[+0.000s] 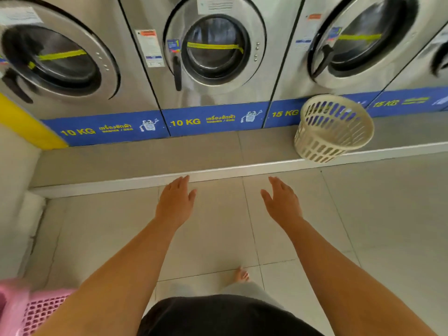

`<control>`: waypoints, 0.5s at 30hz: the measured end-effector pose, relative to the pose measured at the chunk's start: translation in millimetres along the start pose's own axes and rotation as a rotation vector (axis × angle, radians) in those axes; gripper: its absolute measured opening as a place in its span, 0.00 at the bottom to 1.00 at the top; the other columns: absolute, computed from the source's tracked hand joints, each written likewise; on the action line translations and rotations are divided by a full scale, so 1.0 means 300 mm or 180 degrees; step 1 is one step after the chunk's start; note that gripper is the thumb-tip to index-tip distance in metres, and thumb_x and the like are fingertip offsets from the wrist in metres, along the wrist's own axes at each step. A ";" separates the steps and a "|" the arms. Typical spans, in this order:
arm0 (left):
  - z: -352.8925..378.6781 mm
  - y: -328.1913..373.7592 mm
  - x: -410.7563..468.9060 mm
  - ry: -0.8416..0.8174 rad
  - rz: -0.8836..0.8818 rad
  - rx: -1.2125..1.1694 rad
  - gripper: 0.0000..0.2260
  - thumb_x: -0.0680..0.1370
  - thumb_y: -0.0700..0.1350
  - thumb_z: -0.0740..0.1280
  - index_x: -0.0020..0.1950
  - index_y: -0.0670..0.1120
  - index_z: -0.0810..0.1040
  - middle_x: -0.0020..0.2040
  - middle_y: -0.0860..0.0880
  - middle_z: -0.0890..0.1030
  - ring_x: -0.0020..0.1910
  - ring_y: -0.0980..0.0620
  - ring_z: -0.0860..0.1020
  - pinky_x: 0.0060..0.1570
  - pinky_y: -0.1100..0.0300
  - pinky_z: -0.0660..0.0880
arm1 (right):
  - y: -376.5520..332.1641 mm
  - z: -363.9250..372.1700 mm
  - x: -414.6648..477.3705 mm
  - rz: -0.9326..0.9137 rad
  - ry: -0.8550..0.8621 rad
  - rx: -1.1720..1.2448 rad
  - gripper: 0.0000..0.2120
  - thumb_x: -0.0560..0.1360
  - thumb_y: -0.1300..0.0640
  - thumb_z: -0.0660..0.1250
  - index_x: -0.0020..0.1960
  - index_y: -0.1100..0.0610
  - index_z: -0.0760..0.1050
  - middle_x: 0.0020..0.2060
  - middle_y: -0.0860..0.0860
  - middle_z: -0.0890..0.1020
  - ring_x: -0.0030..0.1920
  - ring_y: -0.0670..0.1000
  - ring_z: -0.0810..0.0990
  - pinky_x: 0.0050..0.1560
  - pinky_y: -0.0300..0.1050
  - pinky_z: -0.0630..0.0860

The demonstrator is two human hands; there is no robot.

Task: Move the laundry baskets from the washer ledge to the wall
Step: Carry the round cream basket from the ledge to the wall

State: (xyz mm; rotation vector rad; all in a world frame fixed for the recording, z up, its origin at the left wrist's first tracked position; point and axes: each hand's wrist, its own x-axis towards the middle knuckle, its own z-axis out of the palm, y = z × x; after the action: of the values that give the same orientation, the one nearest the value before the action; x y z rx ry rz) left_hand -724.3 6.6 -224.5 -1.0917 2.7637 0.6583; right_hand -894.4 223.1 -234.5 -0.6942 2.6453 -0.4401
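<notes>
A cream slatted laundry basket (332, 128) stands tilted on the grey washer ledge (145, 156), in front of the 15 KG machine at the right. A pink mesh basket (36, 311) sits at the bottom left by the wall (14, 190), partly hidden by my left forearm. My left hand (175, 202) and my right hand (282, 202) are stretched forward over the floor just short of the ledge's white edge. Both are flat with fingers apart and hold nothing. The cream basket is up and to the right of my right hand, well apart from it.
A row of steel front-load washers (213, 52) with blue 10 KG and 15 KG labels rises behind the ledge. A yellow strip (26, 122) marks the left corner. Pale floor tiles (363, 226) spread to the right. My bare foot (241, 275) is below.
</notes>
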 end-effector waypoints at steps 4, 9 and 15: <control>0.077 0.226 0.095 -0.0138 0.0231 0.0051 0.24 0.82 0.52 0.56 0.77 0.45 0.60 0.75 0.44 0.65 0.73 0.44 0.62 0.72 0.52 0.59 | 0.212 -0.081 0.031 0.0357 0.0089 0.0134 0.26 0.82 0.45 0.55 0.77 0.54 0.59 0.76 0.52 0.63 0.75 0.55 0.63 0.73 0.52 0.62; 0.153 0.489 0.248 -0.0275 0.0549 0.0172 0.23 0.81 0.50 0.59 0.74 0.41 0.65 0.70 0.40 0.70 0.69 0.40 0.67 0.68 0.50 0.64 | 0.435 -0.169 0.098 0.0739 0.0254 0.0404 0.26 0.82 0.44 0.54 0.77 0.53 0.59 0.76 0.51 0.64 0.75 0.55 0.63 0.73 0.55 0.63; 0.275 0.818 0.492 -0.0371 0.0907 0.0175 0.23 0.81 0.49 0.60 0.73 0.39 0.66 0.68 0.37 0.71 0.67 0.39 0.69 0.66 0.50 0.65 | 0.688 -0.295 0.277 0.1088 0.0453 0.0537 0.26 0.81 0.45 0.56 0.76 0.54 0.59 0.75 0.52 0.65 0.75 0.56 0.64 0.73 0.57 0.64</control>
State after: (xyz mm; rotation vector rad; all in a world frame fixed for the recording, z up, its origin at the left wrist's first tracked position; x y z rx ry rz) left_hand -1003.4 108.4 -247.4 -0.6321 2.8405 0.6469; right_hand -1082.8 369.0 -258.3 -0.1583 2.7428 -0.6212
